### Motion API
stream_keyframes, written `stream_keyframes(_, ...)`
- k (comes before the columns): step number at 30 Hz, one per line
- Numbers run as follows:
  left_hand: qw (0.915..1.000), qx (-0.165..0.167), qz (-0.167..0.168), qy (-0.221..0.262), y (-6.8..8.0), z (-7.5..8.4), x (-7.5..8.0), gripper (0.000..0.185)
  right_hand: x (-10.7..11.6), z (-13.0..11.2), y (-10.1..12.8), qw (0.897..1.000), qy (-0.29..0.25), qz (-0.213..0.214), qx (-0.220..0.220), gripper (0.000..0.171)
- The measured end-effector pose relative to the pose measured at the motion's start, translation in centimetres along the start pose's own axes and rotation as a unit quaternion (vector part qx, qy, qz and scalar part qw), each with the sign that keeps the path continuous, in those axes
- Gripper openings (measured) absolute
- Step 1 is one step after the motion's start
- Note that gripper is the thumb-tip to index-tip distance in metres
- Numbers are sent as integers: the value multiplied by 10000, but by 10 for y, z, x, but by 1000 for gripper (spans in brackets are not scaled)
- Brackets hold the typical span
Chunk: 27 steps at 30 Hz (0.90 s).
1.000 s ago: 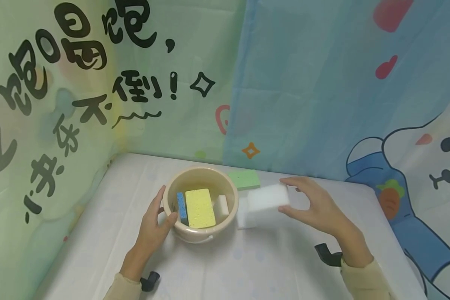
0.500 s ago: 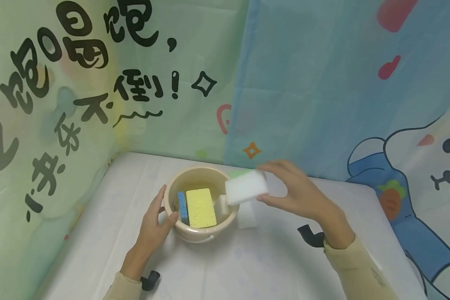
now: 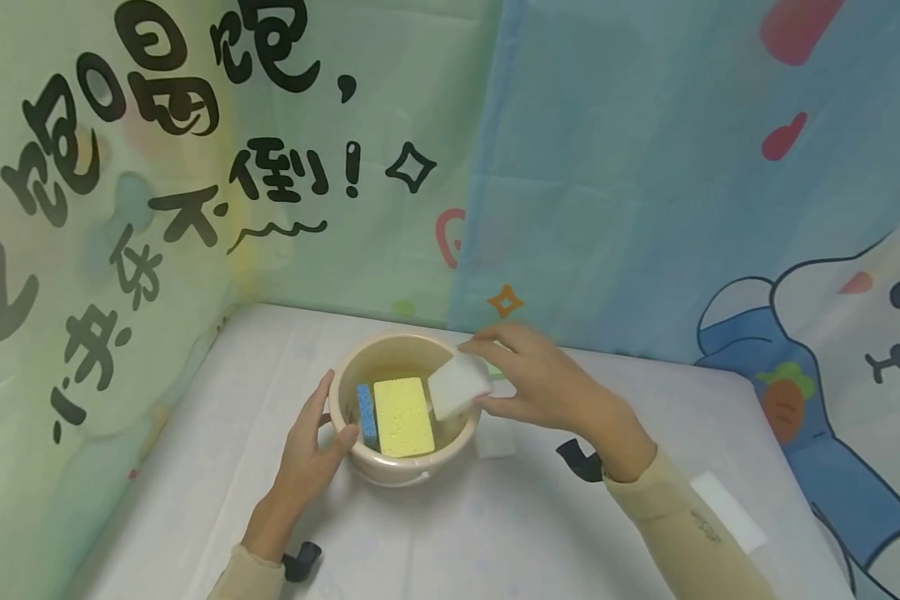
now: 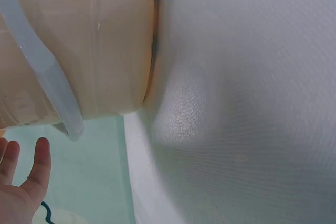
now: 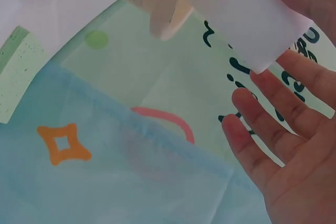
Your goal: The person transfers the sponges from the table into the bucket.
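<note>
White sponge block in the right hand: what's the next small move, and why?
Probably lower it a little further and let go. The right hand pinches the white foam sponge block tilted over the rim of the beige round plastic bucket, above the free space right of the yellow sponge and blue sponge. The left hand steadies the bucket's side.

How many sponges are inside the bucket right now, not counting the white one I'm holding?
2 show: a yellow sponge lying in the middle and a blue sponge standing on edge to its left. The white sponge held in the right hand over the bucket hides that side, so another may lie beneath.
</note>
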<state>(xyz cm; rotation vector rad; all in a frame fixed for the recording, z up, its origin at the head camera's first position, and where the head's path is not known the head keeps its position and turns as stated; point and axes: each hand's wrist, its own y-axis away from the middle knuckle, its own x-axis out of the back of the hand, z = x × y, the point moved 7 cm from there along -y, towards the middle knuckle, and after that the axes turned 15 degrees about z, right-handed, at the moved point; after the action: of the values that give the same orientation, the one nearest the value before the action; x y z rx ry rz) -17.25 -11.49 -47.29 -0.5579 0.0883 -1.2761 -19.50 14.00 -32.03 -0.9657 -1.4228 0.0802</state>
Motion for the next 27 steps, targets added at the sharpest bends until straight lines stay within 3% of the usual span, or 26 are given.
stream_keyframes(27, 10000, -1, 10, 3, 0, -1, 0, 77, -31, 0, -6, 9977, 449, -509, -69, 56)
